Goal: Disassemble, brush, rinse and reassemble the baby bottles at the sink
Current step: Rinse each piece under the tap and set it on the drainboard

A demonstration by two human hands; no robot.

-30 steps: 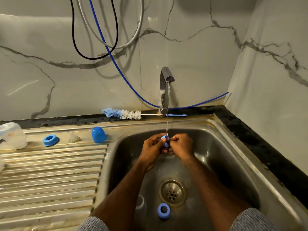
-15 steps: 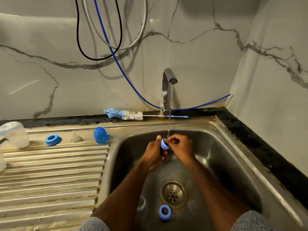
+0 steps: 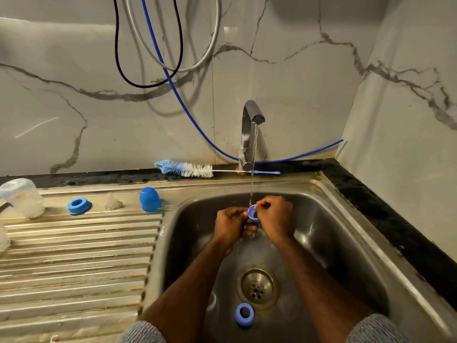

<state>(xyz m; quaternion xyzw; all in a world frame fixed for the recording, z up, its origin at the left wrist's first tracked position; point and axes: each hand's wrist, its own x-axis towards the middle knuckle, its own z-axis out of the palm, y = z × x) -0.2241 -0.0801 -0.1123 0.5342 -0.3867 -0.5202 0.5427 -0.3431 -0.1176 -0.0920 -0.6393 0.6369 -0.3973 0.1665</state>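
**Asker:** What is in front of us, starting with the biggest thing?

**Onlooker:** A stainless steel sink basin [image 3: 346,243] fills the right half, with a ribbed steel draining board [image 3: 74,263] to its left. A chrome tap [image 3: 249,134] at the back runs a thin stream of water [image 3: 252,169] into the basin. Behind the tap lies a long bottle brush with blue and white bristles [image 3: 185,169].

**Asker:** And the hands?

**Onlooker:** Both are over the middle of the basin, under the stream. The left hand [image 3: 231,222] and the right hand [image 3: 275,219] are curled around a small blue plastic cap [image 3: 253,215], pinching it between them.

**Asker:** How does the cap look?

**Onlooker:** Round, cup-shaped, with its open mouth tilted up and toward us. The water lands at its upper rim.

**Asker:** How should this rinse go?

**Onlooker:** In my judgement, turn the cap slowly so water sweeps the whole inside, and keep a firm pinch, because wet plastic slips and the drain [image 3: 257,287] sits right below.

**Asker:** What else, down to the smallest?

**Onlooker:** On the draining board's far edge stand a clear plastic bottle body [image 3: 22,198], a blue domed cover [image 3: 149,198], a blue threaded ring [image 3: 79,206] and a clear silicone teat [image 3: 113,201]. A second blue ring [image 3: 244,315] lies in the basin near the drain.
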